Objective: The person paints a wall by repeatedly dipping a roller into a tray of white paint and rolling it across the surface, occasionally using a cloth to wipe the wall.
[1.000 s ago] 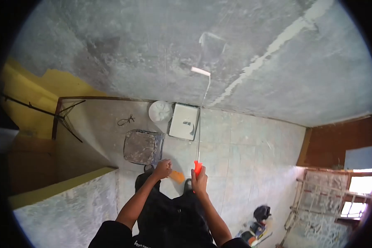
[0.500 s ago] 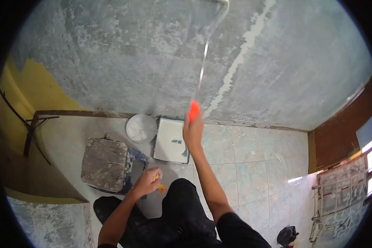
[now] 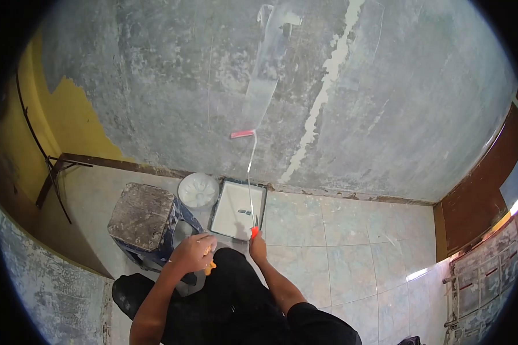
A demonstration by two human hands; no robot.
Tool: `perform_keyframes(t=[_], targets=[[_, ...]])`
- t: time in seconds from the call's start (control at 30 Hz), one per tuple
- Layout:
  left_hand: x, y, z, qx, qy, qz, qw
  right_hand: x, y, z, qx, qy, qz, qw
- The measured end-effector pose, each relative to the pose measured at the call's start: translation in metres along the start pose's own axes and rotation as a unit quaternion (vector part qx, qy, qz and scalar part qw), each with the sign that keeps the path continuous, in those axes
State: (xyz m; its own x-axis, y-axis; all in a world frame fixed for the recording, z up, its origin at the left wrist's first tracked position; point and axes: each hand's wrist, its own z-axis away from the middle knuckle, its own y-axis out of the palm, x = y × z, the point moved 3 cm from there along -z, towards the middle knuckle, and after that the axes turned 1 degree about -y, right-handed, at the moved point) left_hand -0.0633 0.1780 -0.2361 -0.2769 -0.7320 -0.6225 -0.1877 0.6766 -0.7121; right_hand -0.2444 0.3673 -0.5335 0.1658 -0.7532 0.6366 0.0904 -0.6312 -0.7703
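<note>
My right hand [image 3: 258, 248] is closed around the orange handle of a paint roller [image 3: 249, 158]. Its long wire frame reaches up to a pinkish-red roller head low on the grey wall [image 3: 172, 86]. Above the head runs a pale, wet-looking streak. My left hand [image 3: 193, 253] is closed over a crumpled yellow-orange thing [image 3: 210, 268], perhaps a cloth, mostly hidden by the fingers. Between my knees and the wall lies a paint tray [image 3: 231, 214] with whitish paint, partly under the roller's frame. A round white tub [image 3: 198, 190] stands just left of it.
A paint-spattered stool [image 3: 140, 208] stands left of the tray, near my left forearm. Dark metal rods [image 3: 26, 115] lean by the yellow wall. A brown door [image 3: 482, 184] and a worn rack-like frame [image 3: 480, 287] are at the right. Tiles [image 3: 351, 253] cover the floor.
My right hand has come down and back towards my lap, bringing the roller head down the wall into view. My left hand keeps its hold, slightly further left. The view has shifted a little.
</note>
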Motion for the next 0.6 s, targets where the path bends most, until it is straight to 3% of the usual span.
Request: perform_keyframes(t=[0.1, 0.17, 0.2, 0.23, 0.27, 0.4, 0.53, 0.6], targets=[[0.010, 0.006, -0.001, 0.005, 0.012, 0.007, 1.000, 0.033, -0.019, -0.042, -0.068, -0.103, -0.007, 0.992], [0.022, 0.007, 0.000, 0.008, 0.001, -0.010, 1.000, 0.083, -0.049, -0.106, -0.170, -0.214, -0.024, 0.962], [0.029, 0.007, -0.002, 0.011, -0.004, -0.018, 1.000, 0.130, -0.086, -0.131, -0.162, -0.211, -0.054, 0.962], [0.033, 0.005, -0.007, 0.009, -0.004, -0.028, 1.000, 0.168, -0.112, -0.159, -0.299, -0.316, -0.039, 0.900], [0.036, 0.004, -0.012, 0.006, -0.005, -0.036, 0.999, 0.205, -0.141, -0.180, -0.267, -0.266, -0.049, 0.925], [0.061, 0.006, -0.027, -0.021, 0.034, 0.012, 0.999, 0.303, -0.235, -0.196, -0.289, -0.252, -0.094, 0.919], [0.066, -0.001, -0.046, -0.004, -0.049, 0.059, 0.997, 0.300, -0.261, -0.154, -0.279, -0.338, -0.194, 0.878], [0.067, 0.002, -0.060, 0.009, -0.144, 0.121, 0.982, 0.279, -0.256, -0.131, -0.156, -0.290, -0.281, 0.901]])
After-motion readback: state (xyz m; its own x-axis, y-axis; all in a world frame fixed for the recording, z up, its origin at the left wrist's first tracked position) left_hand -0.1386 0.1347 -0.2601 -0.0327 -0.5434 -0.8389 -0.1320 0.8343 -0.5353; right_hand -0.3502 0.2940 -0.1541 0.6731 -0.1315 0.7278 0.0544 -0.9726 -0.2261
